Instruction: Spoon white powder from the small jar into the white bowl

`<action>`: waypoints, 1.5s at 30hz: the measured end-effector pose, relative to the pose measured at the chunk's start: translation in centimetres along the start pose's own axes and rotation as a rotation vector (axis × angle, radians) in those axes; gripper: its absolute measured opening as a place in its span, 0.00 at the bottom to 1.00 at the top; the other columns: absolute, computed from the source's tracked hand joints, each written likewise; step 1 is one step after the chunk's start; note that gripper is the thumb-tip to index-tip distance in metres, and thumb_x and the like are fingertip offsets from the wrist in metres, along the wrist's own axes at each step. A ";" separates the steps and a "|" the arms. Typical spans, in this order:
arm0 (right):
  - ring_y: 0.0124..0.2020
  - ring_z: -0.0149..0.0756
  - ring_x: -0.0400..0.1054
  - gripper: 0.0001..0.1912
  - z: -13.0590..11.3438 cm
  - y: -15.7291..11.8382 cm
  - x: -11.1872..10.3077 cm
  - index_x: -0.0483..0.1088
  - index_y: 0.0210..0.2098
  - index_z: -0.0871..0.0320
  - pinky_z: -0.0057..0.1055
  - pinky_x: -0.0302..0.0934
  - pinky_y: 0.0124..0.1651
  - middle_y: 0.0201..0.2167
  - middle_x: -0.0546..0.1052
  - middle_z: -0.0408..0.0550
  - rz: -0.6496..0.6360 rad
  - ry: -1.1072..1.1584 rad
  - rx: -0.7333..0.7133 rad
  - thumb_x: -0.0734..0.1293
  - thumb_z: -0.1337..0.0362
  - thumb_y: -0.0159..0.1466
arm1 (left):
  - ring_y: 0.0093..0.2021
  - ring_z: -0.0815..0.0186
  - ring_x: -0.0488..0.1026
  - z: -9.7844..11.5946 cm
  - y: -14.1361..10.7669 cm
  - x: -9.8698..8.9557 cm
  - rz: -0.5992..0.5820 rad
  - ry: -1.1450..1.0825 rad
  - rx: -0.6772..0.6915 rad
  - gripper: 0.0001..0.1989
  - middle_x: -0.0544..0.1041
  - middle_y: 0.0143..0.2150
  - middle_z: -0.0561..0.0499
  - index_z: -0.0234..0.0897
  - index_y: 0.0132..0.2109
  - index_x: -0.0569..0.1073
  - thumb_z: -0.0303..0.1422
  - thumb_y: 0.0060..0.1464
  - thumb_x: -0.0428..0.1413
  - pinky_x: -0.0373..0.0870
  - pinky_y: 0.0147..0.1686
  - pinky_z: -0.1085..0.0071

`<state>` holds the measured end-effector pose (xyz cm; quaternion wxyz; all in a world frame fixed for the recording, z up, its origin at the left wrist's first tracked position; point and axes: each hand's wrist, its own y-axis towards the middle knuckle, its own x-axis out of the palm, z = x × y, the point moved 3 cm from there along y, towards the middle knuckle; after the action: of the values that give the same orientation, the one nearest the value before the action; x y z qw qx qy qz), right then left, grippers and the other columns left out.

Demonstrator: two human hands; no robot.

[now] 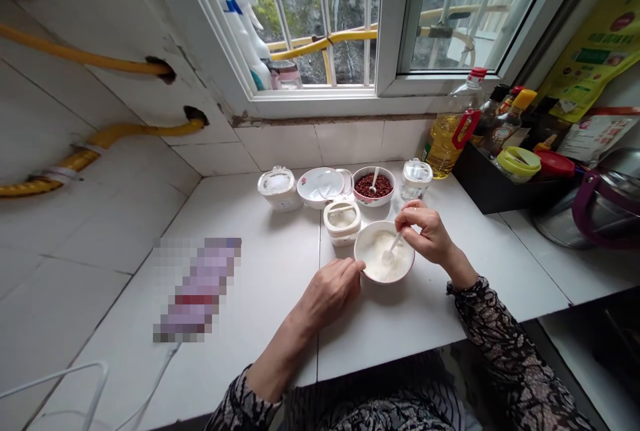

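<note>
A white bowl holding white powder stands on the counter in front of me. My left hand is closed at the bowl's left side, its thumb and fingers pinching the rim. In my right hand is a white spoon, gripped by its handle, with its head down in the powder. Just behind the bowl sits an open white canister with some pale contents. Farther back, a floral bowl holds dark red beans and another white spoon.
Along the wall stand a lidded white container, an oval dish and a clear-lidded jar. An oil bottle and a black condiment box are at right, near a metal pot. A blurred purple item is left.
</note>
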<state>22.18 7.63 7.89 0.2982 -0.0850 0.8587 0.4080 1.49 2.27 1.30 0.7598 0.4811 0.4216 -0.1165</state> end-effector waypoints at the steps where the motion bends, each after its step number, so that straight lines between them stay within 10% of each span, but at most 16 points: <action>1: 0.24 0.31 0.61 0.11 0.0 0.0 0.2 0.66 0.24 0.55 0.36 0.62 0.43 0.20 0.71 0.38 -0.033 0.019 0.013 0.59 0.74 0.57 | 0.26 0.67 0.67 0.0 0.0 0.0 0.002 0.000 0.001 0.10 0.70 0.28 0.53 0.36 0.45 0.65 0.21 0.66 0.42 0.67 0.27 0.71; 18: 0.18 0.27 0.55 0.06 1.5 -0.2 0.9 0.68 0.22 0.57 0.27 0.48 0.23 0.16 0.64 0.38 -0.021 0.495 0.585 0.61 0.64 0.51 | 0.25 0.66 0.64 0.1 0.1 0.0 -0.013 0.043 0.023 0.10 0.68 0.27 0.54 0.36 0.44 0.64 0.21 0.67 0.41 0.64 0.27 0.71; 45: 0.16 0.27 0.55 0.04 2.5 -0.2 1.8 0.70 0.21 0.58 0.29 0.50 0.25 0.12 0.65 0.37 0.122 0.706 0.726 0.64 0.64 0.49 | 0.25 0.67 0.64 0.1 0.1 0.1 -0.029 0.024 0.003 0.11 0.67 0.27 0.54 0.36 0.43 0.65 0.21 0.66 0.41 0.64 0.26 0.70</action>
<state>21.92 9.56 5.45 -0.0241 -0.0584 0.9969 0.0463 1.63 2.26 1.28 0.7521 0.4775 0.4374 -0.1223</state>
